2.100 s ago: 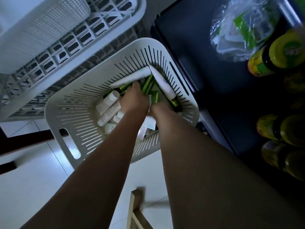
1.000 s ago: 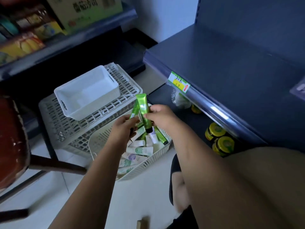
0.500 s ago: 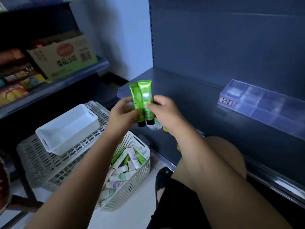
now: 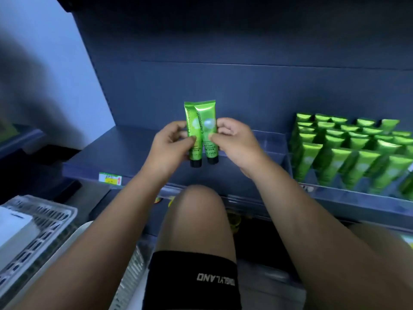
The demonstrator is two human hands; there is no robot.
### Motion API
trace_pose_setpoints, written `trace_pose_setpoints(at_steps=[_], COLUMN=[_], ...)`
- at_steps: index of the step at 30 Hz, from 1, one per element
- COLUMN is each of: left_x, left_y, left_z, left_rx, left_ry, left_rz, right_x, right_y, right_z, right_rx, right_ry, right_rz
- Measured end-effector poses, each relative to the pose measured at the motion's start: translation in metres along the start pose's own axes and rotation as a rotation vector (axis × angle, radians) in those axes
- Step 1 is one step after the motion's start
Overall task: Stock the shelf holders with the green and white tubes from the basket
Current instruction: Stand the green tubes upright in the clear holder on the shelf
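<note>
Your left grip (image 4: 172, 142) and right grip (image 4: 234, 139) together pinch two upright green tubes (image 4: 204, 117), now raised from the basket (image 4: 134, 265) to centre frame, left of the filled holder (image 4: 348, 194).

- A single view, worn on the person's head.
- It faces the shelf (image 4: 134, 153) almost head-on and tilts down, so the shelf's front edge crosses mid-frame.
- It sits close: the left hand (image 4: 169, 144) and right hand (image 4: 237, 142), pinching two tubes (image 4: 201, 130) in front of the shelf, fill the centre.
- Below the shelf's edge, the person's knee (image 4: 196, 209) rises into view.
</note>
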State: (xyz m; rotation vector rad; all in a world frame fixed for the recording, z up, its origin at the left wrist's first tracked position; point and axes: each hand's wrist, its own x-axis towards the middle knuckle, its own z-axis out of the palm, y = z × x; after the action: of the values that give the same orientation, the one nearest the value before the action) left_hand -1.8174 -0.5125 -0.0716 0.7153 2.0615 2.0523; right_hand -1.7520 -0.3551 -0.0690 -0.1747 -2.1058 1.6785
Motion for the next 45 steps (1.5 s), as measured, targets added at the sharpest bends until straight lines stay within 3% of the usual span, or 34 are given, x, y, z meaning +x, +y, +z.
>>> trace_pose_setpoints(at_steps=[16,19,26,45], left_x=[-0.039,-0.043,-0.043,-0.026], left_y=[0.010,0.013,0.008,-0.007], left_z=[0.213,0.247,0.305,0.358], left_rx=[-0.118,-0.136,-0.108,0.042], left_ry=[-0.428,-0.465,-0.508,-0.538], left_rz=[0.051,0.073,0.137,0.301], right_x=[-0.117,-0.140,-0.147,-0.144], right_y=[0.013,0.029,0.033,0.048], right_z=[-0.213,-0.244,-0.287,-0.328], right_rx=[-0.042,-0.073,-0.049,-0.127], right_ry=[0.435,0.542,0.774,0.862], right_rz=[0.045,0.061,-0.087,-0.098])
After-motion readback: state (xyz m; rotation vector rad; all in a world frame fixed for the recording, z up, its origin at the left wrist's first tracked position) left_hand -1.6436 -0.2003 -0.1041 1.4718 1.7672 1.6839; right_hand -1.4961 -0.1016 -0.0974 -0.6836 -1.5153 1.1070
